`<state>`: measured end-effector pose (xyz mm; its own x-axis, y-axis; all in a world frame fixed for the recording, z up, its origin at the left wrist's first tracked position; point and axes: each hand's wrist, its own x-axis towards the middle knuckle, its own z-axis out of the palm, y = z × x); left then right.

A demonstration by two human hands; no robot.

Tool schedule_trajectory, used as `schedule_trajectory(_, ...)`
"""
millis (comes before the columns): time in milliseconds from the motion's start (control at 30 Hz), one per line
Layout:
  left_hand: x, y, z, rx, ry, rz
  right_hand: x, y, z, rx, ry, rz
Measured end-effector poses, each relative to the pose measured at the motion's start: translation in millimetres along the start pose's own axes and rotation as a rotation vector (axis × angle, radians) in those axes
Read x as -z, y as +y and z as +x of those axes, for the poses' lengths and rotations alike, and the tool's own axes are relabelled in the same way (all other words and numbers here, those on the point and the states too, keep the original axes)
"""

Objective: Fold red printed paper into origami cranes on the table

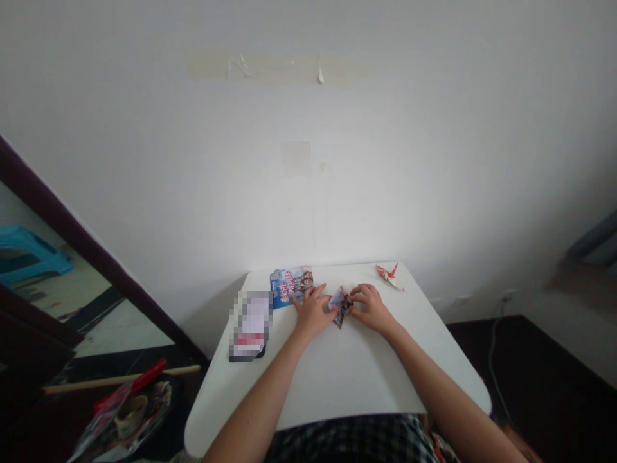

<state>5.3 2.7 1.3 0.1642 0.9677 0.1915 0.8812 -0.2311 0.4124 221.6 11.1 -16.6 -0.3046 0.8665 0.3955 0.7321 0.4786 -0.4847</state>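
Note:
A small folded piece of printed paper (340,302) stands at the middle of the white table, between my two hands. My left hand (313,312) has its fingers spread towards the table and the blue leaflet, while its thumb touches the left edge of the folded paper. At the other edge, my right hand (370,308) pinches the paper between thumb and fingers. Beyond my left fingers lies the flat blue printed leaflet (284,289), partly covered by them. A red and white folded paper crane (388,274) rests at the table's far right corner.
A phone (250,325), its picture pixelated, lies on the left of the white table (357,379). The wall (308,212) rises right behind the table. To the lower left are a bag with a tape roll (131,411) and a mirror reflecting a blue stool (33,251).

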Motion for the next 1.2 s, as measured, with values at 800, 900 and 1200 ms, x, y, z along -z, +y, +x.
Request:
schedule_trajectory(800, -0.5, -4.0, -1.2, -0.014, -0.039, 0.013, 10.3, 20.6, 0.4, 0.149, -0.102, 0.06)
schedule_trajectory(900, -1.3, -4.5, -0.9, -0.023, -0.027, 0.032, 9.1, 21.9, 0.7, 0.162, -0.084, 0.048)
schedule_trajectory(1200, 0.0, -4.5, -0.4, -0.023, -0.065, 0.054, -0.3, 26.8, 3.6, 0.186, -0.009, 0.086)
